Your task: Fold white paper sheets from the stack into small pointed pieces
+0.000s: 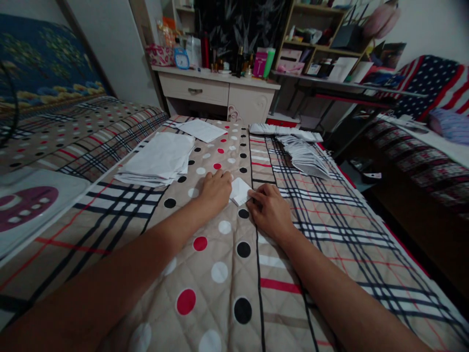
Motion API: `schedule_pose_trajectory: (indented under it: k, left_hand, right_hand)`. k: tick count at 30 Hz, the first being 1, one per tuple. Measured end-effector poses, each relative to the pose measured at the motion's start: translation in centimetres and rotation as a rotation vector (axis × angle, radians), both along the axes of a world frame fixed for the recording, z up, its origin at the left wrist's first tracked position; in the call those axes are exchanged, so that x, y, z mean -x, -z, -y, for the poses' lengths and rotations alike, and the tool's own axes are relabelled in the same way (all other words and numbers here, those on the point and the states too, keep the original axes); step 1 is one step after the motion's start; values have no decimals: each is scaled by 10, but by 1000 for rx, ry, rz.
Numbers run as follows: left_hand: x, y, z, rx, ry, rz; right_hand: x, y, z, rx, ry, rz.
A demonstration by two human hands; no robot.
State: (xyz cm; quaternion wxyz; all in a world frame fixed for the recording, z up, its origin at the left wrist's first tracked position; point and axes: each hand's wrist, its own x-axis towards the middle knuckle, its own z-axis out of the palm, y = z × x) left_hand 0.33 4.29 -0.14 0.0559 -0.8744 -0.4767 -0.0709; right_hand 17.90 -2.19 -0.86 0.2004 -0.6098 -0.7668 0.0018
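A small folded white paper (241,191) lies on the quilted bedspread (227,313), between my two hands. My left hand (217,191) is at its left side, fingers curled down onto the paper's edge. On the other side my right hand (270,208) pinches the right corner between thumb and forefinger. Beyond my left hand is a stack of white paper sheets (157,159), with another white sheet (203,130) behind it. Past my right hand, many folded white papers (306,159) lie overlapped in a fan, with a row of folded papers (282,131) behind them.
A white dresser (194,90) carrying bottles, boxes and a blue clock (181,58) stands beyond the bed. At the left edge lies a white bag with a purple print (29,208). Shelves and a desk (351,82) are at the back right.
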Motion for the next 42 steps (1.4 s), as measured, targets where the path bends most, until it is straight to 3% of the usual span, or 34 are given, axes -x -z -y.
schedule_pose_trajectory:
  k: [5, 11, 19, 27, 34, 42]
  left_hand:
    - [9, 7, 13, -41, 22, 205]
    - [19, 12, 4, 182, 307, 387]
    - [21, 10, -3, 225, 249, 466]
    - [20, 22, -12, 238, 180, 677]
    - [23, 22, -16, 160, 290, 677]
    - [24, 22, -19, 192, 213, 658]
  right_hand:
    - [-3, 2, -7, -81, -74, -99]
    - [-8, 5, -13, -69, -147, -248]
    - [-11, 9, -18, -49, -162, -371]
    - [-10, 14, -27, -88, -207, -347]
    - [-10, 14, -27, -40, -212, -409]
    - [-11, 17, -36, 17, -184, -515]
